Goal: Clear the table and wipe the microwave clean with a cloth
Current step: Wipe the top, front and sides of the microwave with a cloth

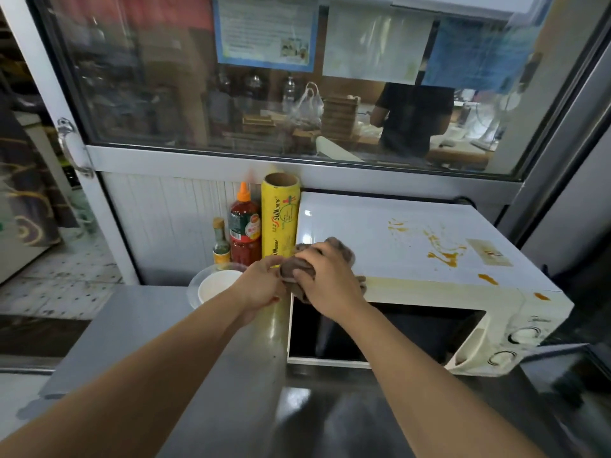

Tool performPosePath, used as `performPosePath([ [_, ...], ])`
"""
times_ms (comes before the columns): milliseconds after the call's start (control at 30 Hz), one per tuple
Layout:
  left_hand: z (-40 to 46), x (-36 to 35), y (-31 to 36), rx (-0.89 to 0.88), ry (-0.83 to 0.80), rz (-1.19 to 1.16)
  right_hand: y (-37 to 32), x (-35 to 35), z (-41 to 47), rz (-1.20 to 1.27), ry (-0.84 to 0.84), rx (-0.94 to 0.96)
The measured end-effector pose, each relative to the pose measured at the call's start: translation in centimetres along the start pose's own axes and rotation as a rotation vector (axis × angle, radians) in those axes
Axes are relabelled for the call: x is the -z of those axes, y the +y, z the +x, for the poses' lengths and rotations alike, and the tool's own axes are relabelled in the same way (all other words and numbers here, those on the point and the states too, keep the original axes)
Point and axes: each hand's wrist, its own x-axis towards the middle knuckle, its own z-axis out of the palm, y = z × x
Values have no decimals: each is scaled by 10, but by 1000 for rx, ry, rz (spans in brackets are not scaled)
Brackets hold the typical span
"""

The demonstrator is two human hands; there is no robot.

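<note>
Both hands, left (261,285) and right (327,282), grip a brown cloth (299,267) on the microwave (380,236) beside a "SUNwrap" roll (280,219).

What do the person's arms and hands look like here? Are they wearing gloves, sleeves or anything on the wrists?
Both forearms are bare as far as the picture shows: no sleeves in view. The left hand and right hand wear no gloves. No watch, bracelet or ring shows on the parts visible. No markings show either, though the view is slightly blurred.
</note>
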Motion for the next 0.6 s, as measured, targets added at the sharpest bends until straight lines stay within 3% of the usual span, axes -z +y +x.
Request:
performPosePath([
  [233,-1,4,-1,12,-66,18,13,-2,-28,-204,76,55],
  [433,9,10,5,26,-69,36,25,-7,49,-132,-74,-17],
  [600,10,12,7,14,-84,-5,29,-14,72,-194,-51,-66],
])
